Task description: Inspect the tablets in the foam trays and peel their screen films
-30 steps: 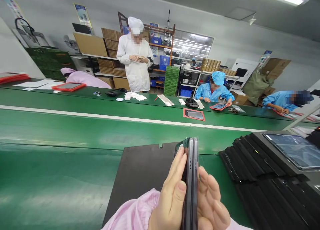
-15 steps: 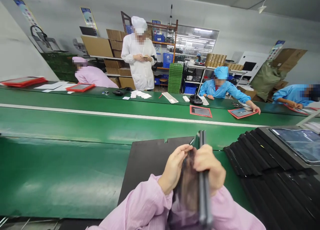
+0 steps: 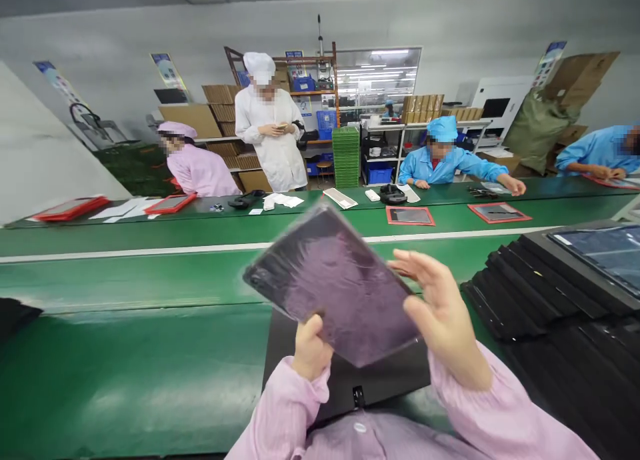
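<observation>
A dark, glossy tablet (image 3: pixel 345 280) in clear, wrinkled film is tilted in front of me above the belt, its broad face reflecting pink. My left hand (image 3: pixel 313 347) grips its lower left edge, thumb on the near face and the other fingers hidden behind. Beside the right edge is my right hand (image 3: pixel 443 313), open with thumb and fingers apart; whether the fingertips touch the film I cannot tell. Under the tablet, a black flat board (image 3: pixel 345 387) lies on the green belt, partly covered by the tablet, with a small black clip-like piece (image 3: pixel 359 397) at its near edge.
Stacked black sleeves (image 3: pixel 545 293) stand at right, topped by a tablet (image 3: pixel 605 253). A dark object (image 3: pixel 17 323) lies at far left. Across the green conveyor (image 3: pixel 150 280) are tablets on red mats (image 3: pixel 410 215), a black tape dispenser-like object (image 3: pixel 393 195) and several co-workers (image 3: pixel 440 160).
The tablet has turned from edge-on to broad face towards me. My right hand has come off its edge and opened; my left hand now grips the lower left edge. A blue-sleeved co-worker's hand has lifted from a mat.
</observation>
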### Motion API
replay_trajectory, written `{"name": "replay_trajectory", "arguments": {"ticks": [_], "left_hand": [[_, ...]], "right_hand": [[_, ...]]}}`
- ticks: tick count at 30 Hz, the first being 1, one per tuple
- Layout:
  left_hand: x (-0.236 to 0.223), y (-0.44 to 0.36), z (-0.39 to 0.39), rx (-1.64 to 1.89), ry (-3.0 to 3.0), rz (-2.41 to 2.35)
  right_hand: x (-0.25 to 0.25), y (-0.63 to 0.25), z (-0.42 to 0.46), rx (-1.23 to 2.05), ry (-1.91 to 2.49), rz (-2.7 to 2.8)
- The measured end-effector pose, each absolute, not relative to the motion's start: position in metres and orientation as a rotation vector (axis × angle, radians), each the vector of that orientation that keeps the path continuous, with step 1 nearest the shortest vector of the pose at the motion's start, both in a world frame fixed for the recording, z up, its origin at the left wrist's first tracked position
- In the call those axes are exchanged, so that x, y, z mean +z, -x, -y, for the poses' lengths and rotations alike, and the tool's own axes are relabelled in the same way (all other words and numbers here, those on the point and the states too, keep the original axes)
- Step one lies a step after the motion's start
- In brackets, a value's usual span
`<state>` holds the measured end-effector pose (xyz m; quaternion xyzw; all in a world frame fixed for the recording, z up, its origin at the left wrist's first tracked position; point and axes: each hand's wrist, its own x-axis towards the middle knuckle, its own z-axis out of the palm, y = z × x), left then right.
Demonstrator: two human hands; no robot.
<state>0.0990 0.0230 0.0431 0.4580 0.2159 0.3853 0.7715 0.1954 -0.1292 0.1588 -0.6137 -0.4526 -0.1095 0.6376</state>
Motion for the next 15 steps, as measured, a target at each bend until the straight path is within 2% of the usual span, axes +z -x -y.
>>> {"name": "replay_trajectory", "arguments": {"ticks": [5, 15], "left_hand": [[0.046, -0.109, -0.046, 0.945, -0.670, -0.455], [0.023, -0.127, -0.043, 0.997, -0.749, -0.662]], "right_hand": [[0.164, -0.164, 0.144, -0.544, 1.592, 1.331], [0.138, -0.126, 0.103, -0.286, 1.323, 1.623]]}}
